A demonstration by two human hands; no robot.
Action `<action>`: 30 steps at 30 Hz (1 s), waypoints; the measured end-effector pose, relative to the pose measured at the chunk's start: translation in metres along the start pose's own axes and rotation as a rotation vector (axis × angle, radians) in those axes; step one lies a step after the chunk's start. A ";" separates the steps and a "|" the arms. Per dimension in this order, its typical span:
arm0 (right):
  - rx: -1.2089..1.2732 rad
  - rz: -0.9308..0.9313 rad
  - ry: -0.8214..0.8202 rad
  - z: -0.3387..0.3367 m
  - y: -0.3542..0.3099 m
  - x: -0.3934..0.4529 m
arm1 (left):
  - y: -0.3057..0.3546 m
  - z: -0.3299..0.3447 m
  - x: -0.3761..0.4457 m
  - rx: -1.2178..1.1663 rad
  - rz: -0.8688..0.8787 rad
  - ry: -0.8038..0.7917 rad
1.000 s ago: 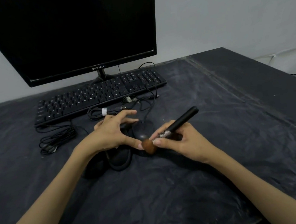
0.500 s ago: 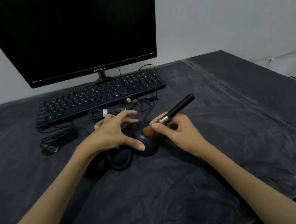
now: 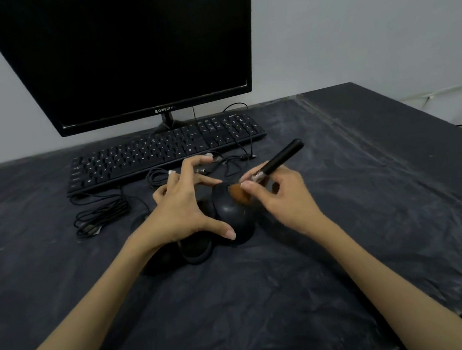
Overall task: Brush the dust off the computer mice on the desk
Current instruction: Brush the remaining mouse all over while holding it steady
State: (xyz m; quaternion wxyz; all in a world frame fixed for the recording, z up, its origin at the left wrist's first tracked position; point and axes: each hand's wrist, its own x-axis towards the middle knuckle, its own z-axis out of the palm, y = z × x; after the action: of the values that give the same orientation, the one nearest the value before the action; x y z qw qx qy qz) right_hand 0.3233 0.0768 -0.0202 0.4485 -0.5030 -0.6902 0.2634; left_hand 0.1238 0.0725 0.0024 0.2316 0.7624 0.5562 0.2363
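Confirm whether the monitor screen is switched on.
No, the monitor screen is wholly dark behind the keyboard, showing no image.

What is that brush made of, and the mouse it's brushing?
The brush seems to have a matte black handle, plastic or painted wood, a shiny silvery metal-looking collar, and soft orange-brown bristles. The mouse looks like smooth black plastic: it gives a dull sheen with pale dusty specks.

Dark desk [image 3: 394, 187] carries keyboard [image 3: 165, 150], mice [image 3: 233, 214], cables [image 3: 101, 215].
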 end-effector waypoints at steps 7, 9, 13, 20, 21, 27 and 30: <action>0.066 -0.005 0.005 0.000 -0.017 0.008 | 0.006 0.000 -0.004 -0.007 0.026 0.051; 0.068 -0.010 -0.090 0.007 -0.018 0.007 | 0.007 0.001 -0.005 -0.002 0.033 0.058; -0.160 0.018 0.117 0.005 -0.005 0.024 | 0.006 0.001 -0.006 -0.013 0.025 0.065; 0.051 0.140 0.093 0.005 0.002 0.004 | 0.001 0.001 -0.001 -0.001 0.006 0.026; -0.001 0.142 0.117 0.006 0.006 0.005 | -0.001 0.001 0.000 -0.003 -0.003 0.012; 0.049 0.180 0.207 0.009 0.000 0.007 | -0.008 0.004 0.007 0.015 -0.005 -0.100; 0.116 0.180 0.238 0.007 -0.004 0.006 | -0.014 -0.010 0.009 0.004 -0.011 -0.064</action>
State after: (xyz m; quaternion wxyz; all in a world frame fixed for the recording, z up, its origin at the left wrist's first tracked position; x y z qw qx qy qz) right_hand 0.3143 0.0816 -0.0179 0.5299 -0.5639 -0.5679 0.2806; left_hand 0.1099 0.0862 0.0020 0.2493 0.7670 0.5530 0.2093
